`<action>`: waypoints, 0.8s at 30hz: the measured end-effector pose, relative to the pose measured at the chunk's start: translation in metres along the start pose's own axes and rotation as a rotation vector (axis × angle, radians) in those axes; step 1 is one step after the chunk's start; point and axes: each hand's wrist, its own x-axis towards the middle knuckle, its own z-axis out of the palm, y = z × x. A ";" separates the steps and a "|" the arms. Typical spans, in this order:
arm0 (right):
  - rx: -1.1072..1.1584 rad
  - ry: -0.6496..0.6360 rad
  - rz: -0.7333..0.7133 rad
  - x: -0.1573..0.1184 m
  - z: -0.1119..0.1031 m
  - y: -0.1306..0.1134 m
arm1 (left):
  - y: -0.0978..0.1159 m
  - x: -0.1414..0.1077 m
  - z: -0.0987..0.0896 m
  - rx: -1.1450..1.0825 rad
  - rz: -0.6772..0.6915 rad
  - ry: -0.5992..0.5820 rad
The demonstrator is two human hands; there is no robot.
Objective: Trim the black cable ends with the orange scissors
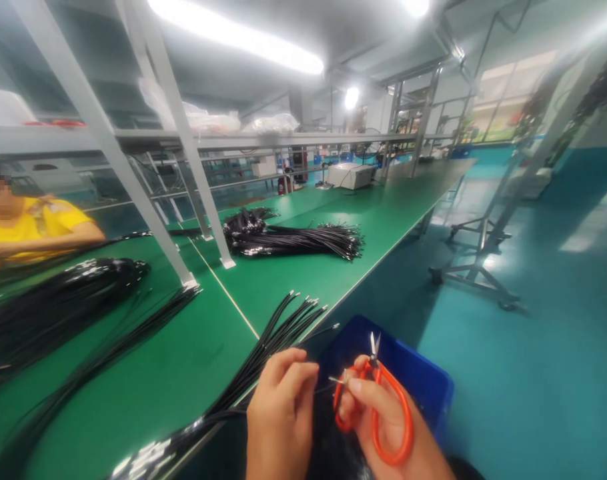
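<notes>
Orange-handled scissors [393,417] rest in my right hand [378,407], blades parted and pointing up. Its thumb and index finger also pinch a small pale piece [346,377]. Beside it on the left, my left hand [282,403] has its fingers curled together next to a black cable; what is between the fingertips is hidden. A bundle of black cables [268,350] with pale metal tips lies along the green table's [223,353] edge, passing behind my left hand. Below my hands a blue bin [423,373] stands beside the table.
More black cable bundles [303,240] lie farther along the table, with others [63,307] at left. White shelf posts [183,127] rise from the tabletop. A person in yellow [38,223] works at the far left. A wheeled metal stand [473,267] is on the right.
</notes>
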 end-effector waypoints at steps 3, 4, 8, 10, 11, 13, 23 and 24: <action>0.007 -0.011 -0.015 0.001 0.000 0.001 | 0.001 -0.002 0.001 -0.403 -0.244 -0.247; 0.002 -0.028 -0.022 0.001 -0.001 0.002 | 0.001 -0.003 0.002 -0.520 -0.301 -0.312; -0.091 -0.038 -0.050 0.003 0.002 0.001 | 0.000 -0.007 0.009 -0.721 -0.430 -0.318; -0.142 0.026 -0.070 0.004 0.005 0.001 | 0.000 -0.007 0.010 -0.740 -0.468 -0.307; -0.156 0.044 -0.089 0.005 0.007 0.001 | 0.001 -0.007 0.011 -0.754 -0.480 -0.308; -0.148 0.036 -0.137 0.005 0.010 0.002 | 0.004 -0.005 0.010 -0.812 -0.505 -0.297; -0.619 0.084 -0.623 0.007 -0.007 0.006 | 0.004 -0.002 0.009 -0.994 -0.642 -0.287; -0.678 0.044 -0.656 0.008 -0.009 0.006 | 0.004 -0.002 0.009 -0.981 -0.635 -0.286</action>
